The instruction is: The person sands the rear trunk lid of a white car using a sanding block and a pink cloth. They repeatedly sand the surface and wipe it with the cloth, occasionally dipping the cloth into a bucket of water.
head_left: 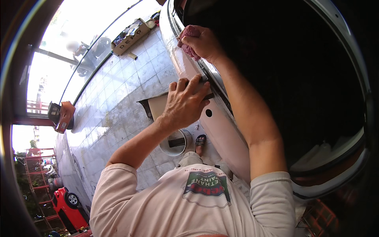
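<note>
A pale car body panel (221, 130) with a round dark hole curves beside a large dark window opening (300, 79). My left hand (184, 99) lies over the panel with its fingers bent across a dark, flat sanding pad (210, 95), only whose edges show. What lies under the palm is hidden. Farther up, my right hand (203, 42) is closed round a crumpled, dark pink cloth (190, 47), held against the panel along the window edge. The panel surface near the cloth looks wet and shiny.
A white bucket (175, 151) with a dark strip in it stands on the tiled floor by my sandalled foot (200, 143). A cardboard box (130, 37) full of things sits by the glass wall. An orange-and-black object (65, 116) and a red car (69, 207) are at left.
</note>
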Tool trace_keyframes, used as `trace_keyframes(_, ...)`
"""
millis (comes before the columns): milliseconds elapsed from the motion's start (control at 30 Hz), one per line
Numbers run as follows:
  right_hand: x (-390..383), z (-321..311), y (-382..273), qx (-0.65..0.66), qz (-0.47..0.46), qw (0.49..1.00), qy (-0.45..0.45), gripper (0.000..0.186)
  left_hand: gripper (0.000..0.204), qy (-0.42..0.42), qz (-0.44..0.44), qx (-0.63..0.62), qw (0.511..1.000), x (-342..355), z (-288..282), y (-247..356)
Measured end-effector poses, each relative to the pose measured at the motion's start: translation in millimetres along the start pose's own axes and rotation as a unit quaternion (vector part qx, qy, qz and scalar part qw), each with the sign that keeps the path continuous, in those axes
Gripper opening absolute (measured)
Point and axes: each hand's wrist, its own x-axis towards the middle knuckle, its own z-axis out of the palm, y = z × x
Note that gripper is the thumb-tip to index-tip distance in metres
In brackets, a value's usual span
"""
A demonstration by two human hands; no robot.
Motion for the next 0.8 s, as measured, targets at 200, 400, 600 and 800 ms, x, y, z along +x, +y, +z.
trace_keyframes(200,-9.6,29.4,-29.7,-0.103,-0.046,0.99,-0.083,0.027,0.043,-0.05,-0.058,0.024,0.997,45.3,1.9,-56.7)
trace_keyframes(400,-18.0,38.3,-54.2,-0.101,-0.13,0.983,-0.076,0.023,0.05,-0.011,0.005,-0.03,0.999,27.4,12.1,-54.1)
trace_keyframes(600,-0.4,-4.0,-7.6,0.075,-0.045,0.996,-0.012,0.013,0.03,-0.115,-0.142,0.067,0.981,107.2,6.8,-151.4)
trace_keyframes(800,-9.2,-15.6,-5.7,0.024,-0.01,1.0,-0.007,0.013,0.045,0.0,0.027,0.0,1.0,19.6,18.6,-48.2)
